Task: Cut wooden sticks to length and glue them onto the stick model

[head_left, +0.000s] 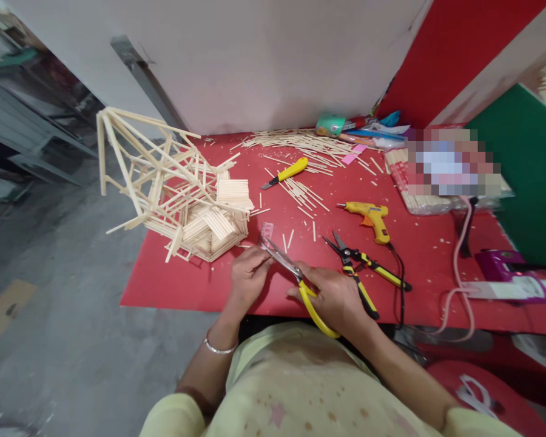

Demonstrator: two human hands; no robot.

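My right hand (339, 294) is closed around the yellow handles of a pair of scissors (286, 260), whose metal blades point to the far left, slightly parted. By the blade tips my left hand (249, 274) is pinched shut, but what its fingertips hold is too small to make out. Just beyond the tips lies a small pink ruler-like piece (267, 230). To the left of it stands a framework of thin wooden sticks (157, 170), with a layered stick base (209, 233) and a square panel of sticks (233, 193).
A yellow utility knife (286, 173), a yellow glue gun (367, 217) and pliers-like cutters (358, 261) lie on the red tabletop (173, 291). Loose sticks (295, 144) are spread at the back. A packet of sticks (403, 179) and a white power strip (514, 291) are at right.
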